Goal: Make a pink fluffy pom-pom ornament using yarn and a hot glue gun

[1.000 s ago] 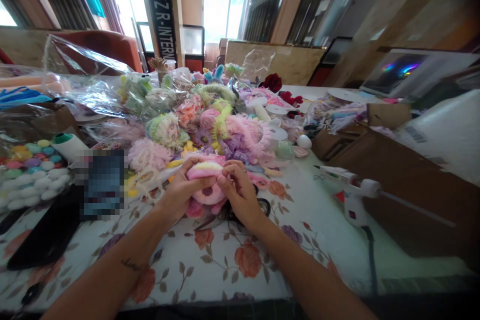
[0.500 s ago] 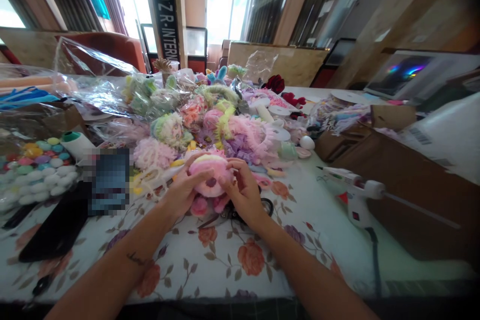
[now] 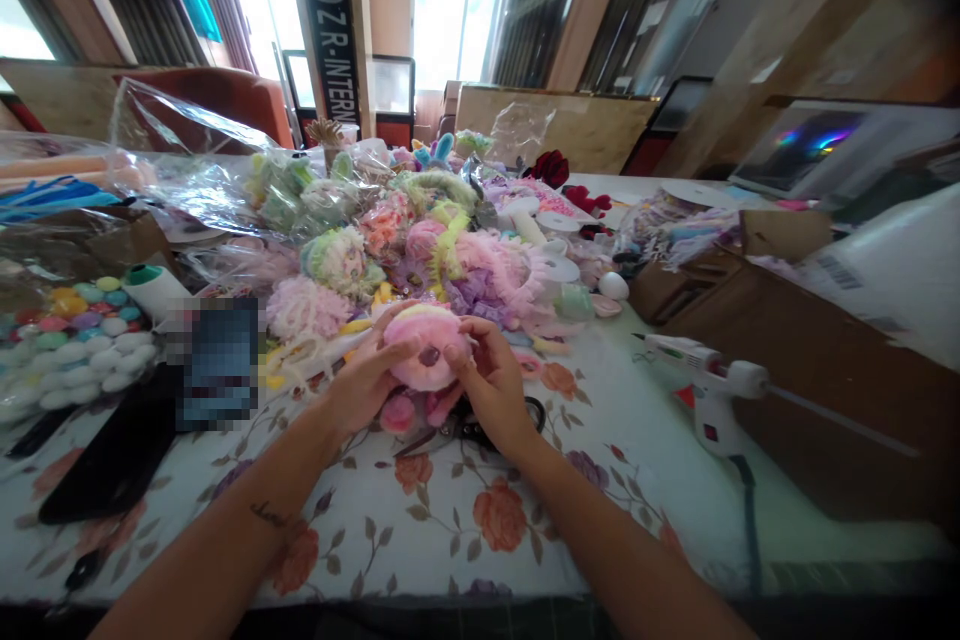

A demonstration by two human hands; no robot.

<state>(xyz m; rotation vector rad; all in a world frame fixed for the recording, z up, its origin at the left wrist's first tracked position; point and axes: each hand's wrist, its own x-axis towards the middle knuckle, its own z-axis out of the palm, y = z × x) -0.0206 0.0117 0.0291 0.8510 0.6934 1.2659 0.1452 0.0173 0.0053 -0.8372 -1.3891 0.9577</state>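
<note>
Between both hands is a fuzzy pink ring (image 3: 426,335), shaped like a donut, with a small hole and a pale yellow patch at its top. My left hand (image 3: 361,385) grips its left side, the thumb lying across the front. On the right side, my right hand (image 3: 491,380) is closed on the ring with thumb and fingers. Pink pompoms (image 3: 397,413) show just under the ring; whether they are attached to it I cannot tell. Black-handled scissors (image 3: 472,425) lie on the flowered tablecloth (image 3: 420,540), partly hidden behind my right hand.
A heap of pastel yarn and plush trims (image 3: 450,240) fills the table's middle. At right are a white glue gun (image 3: 712,380) and a cardboard box (image 3: 825,400). Bagged pompoms (image 3: 97,350), a thread cone (image 3: 146,290) and a black flat object (image 3: 112,465) lie at left.
The pink ring has turned slightly, its hole now facing me a little more and shifted right. My right thumb has moved slightly along its edge. Both hands keep hold.
</note>
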